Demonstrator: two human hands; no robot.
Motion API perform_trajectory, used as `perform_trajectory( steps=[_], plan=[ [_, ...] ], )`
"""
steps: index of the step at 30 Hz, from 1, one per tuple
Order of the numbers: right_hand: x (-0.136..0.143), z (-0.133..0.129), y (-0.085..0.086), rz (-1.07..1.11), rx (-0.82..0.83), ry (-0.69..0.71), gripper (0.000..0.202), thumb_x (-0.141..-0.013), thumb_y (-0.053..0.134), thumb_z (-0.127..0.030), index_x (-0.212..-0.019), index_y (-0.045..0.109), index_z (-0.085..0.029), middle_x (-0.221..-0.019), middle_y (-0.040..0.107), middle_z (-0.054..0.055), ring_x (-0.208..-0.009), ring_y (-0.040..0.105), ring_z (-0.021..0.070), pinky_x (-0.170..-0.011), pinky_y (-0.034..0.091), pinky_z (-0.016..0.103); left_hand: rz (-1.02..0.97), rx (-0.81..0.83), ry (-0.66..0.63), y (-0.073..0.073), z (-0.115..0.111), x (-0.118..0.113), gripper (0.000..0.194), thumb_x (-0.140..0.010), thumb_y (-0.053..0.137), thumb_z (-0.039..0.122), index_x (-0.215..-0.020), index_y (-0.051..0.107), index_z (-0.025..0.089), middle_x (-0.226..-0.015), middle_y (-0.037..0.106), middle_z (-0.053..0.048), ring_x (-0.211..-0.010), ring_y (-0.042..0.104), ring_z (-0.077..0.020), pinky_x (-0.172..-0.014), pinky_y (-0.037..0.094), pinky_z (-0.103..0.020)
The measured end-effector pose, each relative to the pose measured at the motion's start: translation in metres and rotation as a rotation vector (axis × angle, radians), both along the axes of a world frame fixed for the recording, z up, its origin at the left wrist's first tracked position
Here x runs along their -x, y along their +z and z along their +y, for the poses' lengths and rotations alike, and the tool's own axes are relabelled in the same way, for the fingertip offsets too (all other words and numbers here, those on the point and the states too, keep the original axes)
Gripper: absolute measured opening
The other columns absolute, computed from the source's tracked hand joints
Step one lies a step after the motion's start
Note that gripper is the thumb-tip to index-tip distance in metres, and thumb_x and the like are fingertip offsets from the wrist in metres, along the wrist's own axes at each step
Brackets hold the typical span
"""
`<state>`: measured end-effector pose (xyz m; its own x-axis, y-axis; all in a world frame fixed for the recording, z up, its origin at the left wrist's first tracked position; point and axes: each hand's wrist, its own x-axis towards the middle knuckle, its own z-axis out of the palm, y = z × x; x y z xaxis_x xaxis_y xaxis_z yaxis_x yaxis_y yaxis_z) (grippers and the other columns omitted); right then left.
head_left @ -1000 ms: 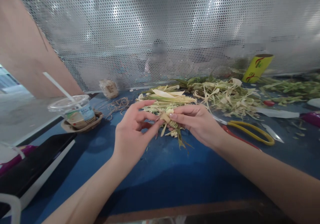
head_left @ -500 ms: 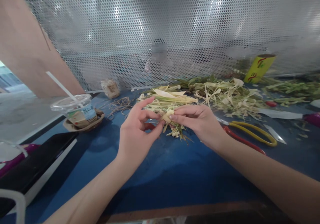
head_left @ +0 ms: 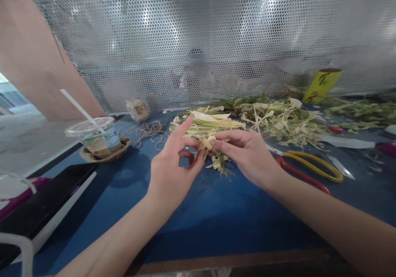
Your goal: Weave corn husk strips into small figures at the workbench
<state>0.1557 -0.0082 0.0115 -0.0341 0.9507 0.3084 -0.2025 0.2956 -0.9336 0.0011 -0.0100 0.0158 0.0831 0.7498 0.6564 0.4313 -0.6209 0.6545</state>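
Note:
Between my hands is a small folded piece of pale yellow leaf [head_left: 208, 142]. My left hand [head_left: 176, 161] pinches its left side between thumb and a finger, the index finger raised. My right hand [head_left: 244, 149] grips its right side with thumb and fingertips. Just beyond lies a bundle of pale leaf strips [head_left: 216, 122] on the blue table. Under my fingers hangs or lies a sprig of small whitish bits and green stems [head_left: 219, 163]; I cannot tell whether it is joined to the leaf.
Scissors with yellow and red handles [head_left: 312, 165] and a knife [head_left: 346, 141] lie at right. Leaf scraps [head_left: 284, 120] spread behind. At left are a plastic cup with a straw [head_left: 103, 138], tangled twine [head_left: 151, 132] and a black flat object [head_left: 52, 207]. A perforated metal screen [head_left: 154, 33] stands behind.
My left thumb and fingers have shifted slightly on the folded leaf, which shows turned a little. My right hand has hardly moved. The whole view has shifted slightly.

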Motion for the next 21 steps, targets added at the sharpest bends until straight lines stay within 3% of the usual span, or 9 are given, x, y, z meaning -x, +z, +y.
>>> perform_trajectory(
  steps=[6,9,12,16,18,21],
  plan=[
    [0.000,0.001,0.001,0.117,0.053,0.080,0.012,-0.061,0.073,-0.023,-0.072,0.070,-0.022,-0.072,0.069,0.000,-0.068,0.062,0.0118,-0.073,0.049,0.030,-0.217,0.225,-0.159,0.009,0.000,-0.004,0.057,-0.068,0.065,0.021,-0.121,0.045,0.016,-0.071,0.063,0.000,-0.057,0.059,-0.0109,-0.049,0.050,-0.021],
    [0.002,0.002,0.001,0.139,0.080,0.089,0.011,-0.061,0.073,-0.023,-0.072,0.070,-0.021,-0.070,0.068,-0.001,-0.066,0.061,0.0115,-0.074,0.049,0.032,-0.133,0.098,-0.059,0.007,0.001,-0.002,0.062,-0.068,0.066,0.019,-0.125,0.042,0.021,-0.072,0.063,0.001,-0.062,0.060,-0.0123,-0.054,0.051,-0.022],
    [0.004,0.001,0.002,0.147,0.105,0.116,0.011,-0.063,0.072,-0.023,-0.073,0.070,-0.020,-0.073,0.068,0.000,-0.067,0.061,0.0118,-0.076,0.048,0.033,0.055,-0.103,0.050,0.001,0.002,0.001,0.076,-0.069,0.065,0.019,-0.134,0.028,0.031,-0.074,0.064,0.003,-0.068,0.061,-0.0141,-0.060,0.051,-0.024],
    [0.005,0.000,0.002,0.176,0.120,0.129,0.010,-0.065,0.070,-0.023,-0.075,0.070,-0.020,-0.079,0.068,0.002,-0.073,0.061,0.0125,-0.077,0.047,0.031,0.196,-0.269,0.004,-0.005,0.004,0.003,0.080,-0.073,0.061,0.014,-0.136,0.016,0.036,-0.069,0.063,0.004,-0.077,0.061,-0.0158,-0.065,0.049,-0.025],
    [0.005,0.000,0.003,0.197,0.128,0.130,0.008,-0.065,0.070,-0.021,-0.073,0.070,-0.020,-0.078,0.068,0.001,-0.074,0.061,0.0117,-0.076,0.047,0.028,0.165,-0.282,-0.028,-0.004,0.003,0.001,0.079,-0.072,0.061,0.011,-0.135,0.020,0.037,-0.070,0.063,0.004,-0.079,0.061,-0.0162,-0.070,0.049,-0.027],
    [0.003,0.001,0.006,0.221,0.136,0.145,0.007,-0.064,0.070,-0.019,-0.071,0.070,-0.020,-0.075,0.068,0.000,-0.072,0.060,0.0103,-0.075,0.048,0.026,-0.018,-0.133,-0.025,0.000,-0.002,-0.002,0.078,-0.068,0.065,0.012,-0.133,0.028,0.034,-0.076,0.064,0.002,-0.073,0.062,-0.0163,-0.068,0.051,-0.029]
  ],
)
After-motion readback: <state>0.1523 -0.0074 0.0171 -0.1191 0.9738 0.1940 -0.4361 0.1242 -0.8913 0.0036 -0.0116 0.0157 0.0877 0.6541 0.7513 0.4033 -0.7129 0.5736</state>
